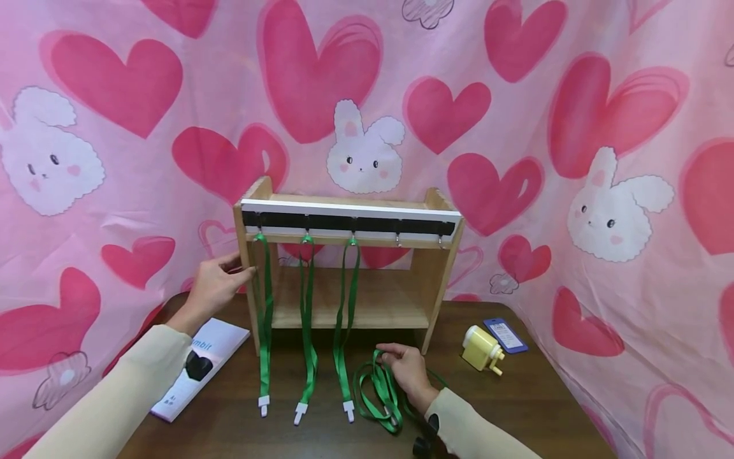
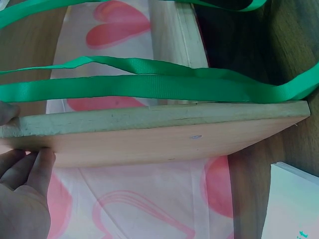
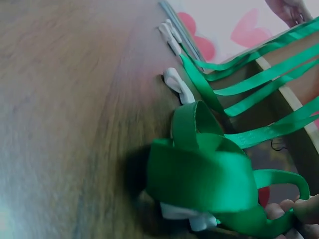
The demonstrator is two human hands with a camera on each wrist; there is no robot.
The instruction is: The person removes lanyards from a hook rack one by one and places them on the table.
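Observation:
A small wooden shelf (image 1: 395, 309) stands on the table, a black strip (image 1: 329, 222) with metal hooks along its top front. Three green lanyards (image 1: 265, 331) with white clips hang from the left hooks; two hooks (image 1: 398, 241) at the right carry none. My left hand (image 1: 218, 284) grips the shelf's left side panel (image 2: 149, 144), thumb at the front edge and fingers on the outer face. Low in front of the shelf, my right hand (image 1: 408, 373) pinches another green lanyard (image 3: 204, 174) between thumb and fingers. Its strap is gathered in loose loops, with white clip parts beneath.
A white printed packet (image 1: 226, 338) lies left of the shelf, partly behind my left sleeve. On the right are a yellow device with a crank (image 1: 480, 347) and a blue badge holder (image 1: 506, 335). Pink heart-patterned cloth (image 1: 229, 76) surrounds the brown table (image 1: 516, 408).

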